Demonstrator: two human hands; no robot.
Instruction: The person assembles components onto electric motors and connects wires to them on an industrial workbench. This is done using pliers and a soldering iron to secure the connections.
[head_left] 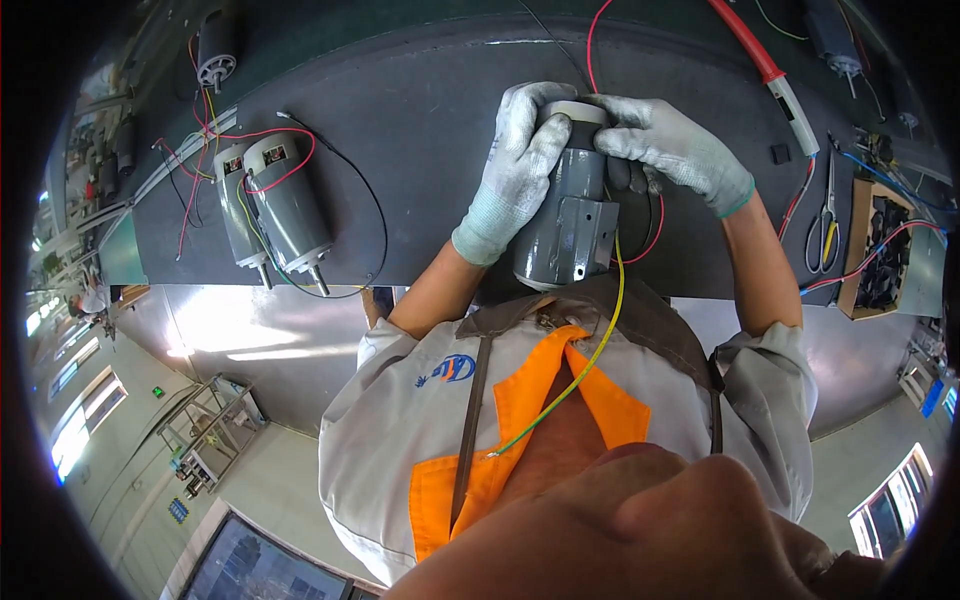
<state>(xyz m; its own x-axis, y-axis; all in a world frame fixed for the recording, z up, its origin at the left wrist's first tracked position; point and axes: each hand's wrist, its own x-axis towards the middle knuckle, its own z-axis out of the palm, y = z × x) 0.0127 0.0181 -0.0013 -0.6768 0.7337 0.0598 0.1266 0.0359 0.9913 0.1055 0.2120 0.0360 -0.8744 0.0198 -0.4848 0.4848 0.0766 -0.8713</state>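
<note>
A dark grey electric motor (562, 240) stands tilted at the near edge of the bench, a mounting bracket (588, 235) on its side. Wrapped round its left side is my left hand (515, 165), in a whitish glove, thumb at the pale end cap (578, 112). My right hand (680, 150), gloved too, closes on the cap's right side with its thumb pressed there; its fingertips are partly hidden behind the motor. A yellow-green wire (612, 320) runs from the motor toward me across my orange collar. Red and black wires trail beyond and beside it.
Two grey motors (290, 205) with loose wires lie at left; another motor (216, 50) lies farther back. At right are a red probe-like tool (752, 45), a small black block (780, 153), scissors (824, 225) and a cardboard box (850, 270) of black parts. One more motor (835, 45) lies far right.
</note>
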